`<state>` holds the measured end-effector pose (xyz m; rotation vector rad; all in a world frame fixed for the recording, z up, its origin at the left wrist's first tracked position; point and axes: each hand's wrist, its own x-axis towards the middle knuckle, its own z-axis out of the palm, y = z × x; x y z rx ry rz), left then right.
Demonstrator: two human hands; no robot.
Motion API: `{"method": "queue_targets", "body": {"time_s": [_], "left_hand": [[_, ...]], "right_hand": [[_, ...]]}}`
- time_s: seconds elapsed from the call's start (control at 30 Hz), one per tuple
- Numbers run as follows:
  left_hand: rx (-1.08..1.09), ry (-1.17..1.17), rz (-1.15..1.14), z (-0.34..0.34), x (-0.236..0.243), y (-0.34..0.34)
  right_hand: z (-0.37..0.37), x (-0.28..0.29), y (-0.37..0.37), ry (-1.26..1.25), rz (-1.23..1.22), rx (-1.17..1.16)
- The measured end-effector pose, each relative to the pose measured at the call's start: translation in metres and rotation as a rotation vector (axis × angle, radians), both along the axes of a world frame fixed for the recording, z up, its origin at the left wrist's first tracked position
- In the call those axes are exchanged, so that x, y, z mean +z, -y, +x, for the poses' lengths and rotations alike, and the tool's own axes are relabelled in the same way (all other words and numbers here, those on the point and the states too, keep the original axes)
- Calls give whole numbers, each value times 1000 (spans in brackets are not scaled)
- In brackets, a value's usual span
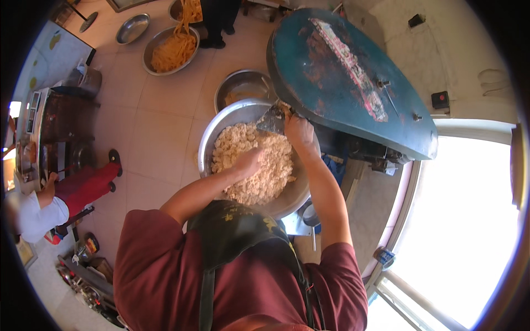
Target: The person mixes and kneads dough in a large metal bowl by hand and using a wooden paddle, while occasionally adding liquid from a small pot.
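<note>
I have my left hand [248, 161] closed loosely in the crumbly pale dough [254, 165], which fills the big steel bowl [212, 135] in front of me. My right hand [298, 129] is clamped on a metal scraper [272, 119] at the bowl's far rim, just beside the worn teal machine cover [348, 77]. A smaller steel basin [243, 85] sits behind.

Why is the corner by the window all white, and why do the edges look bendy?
Head view: daylight through the window overexposes that corner to plain white; the fisheye lens curves the window frame and floor tiles toward the black rim; the big metal bowl of crumbly dough and both hands, left and right, stay evenly lit and fairly sharp.
</note>
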<state>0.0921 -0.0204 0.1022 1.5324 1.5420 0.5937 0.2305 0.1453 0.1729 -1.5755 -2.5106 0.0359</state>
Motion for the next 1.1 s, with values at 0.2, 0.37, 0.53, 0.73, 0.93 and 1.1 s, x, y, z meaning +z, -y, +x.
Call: {"method": "queue_targets", "body": {"time_s": [0.2, 0.37, 0.53, 0.73, 0.93, 1.1], "left_hand": [[27, 11, -60, -9, 5, -5], [-47, -25, -8, -1, 6, 5], [-8, -32, -41, -6, 17, -3], [-87, -27, -74, -2, 67, -22], [-162, 11, 174, 2, 75, -47], [-17, -150, 174, 16, 88, -111]], "right_hand": [[-5, 6, 16, 31, 19, 100], [-6, -17, -12, -63, 233, 148], [0, 9, 6, 104, -61, 88], [-13, 7, 8, 154, -95, 78], [-11, 6, -5, -23, -101, 8], [34, 39, 11, -26, -308, -99]]}}
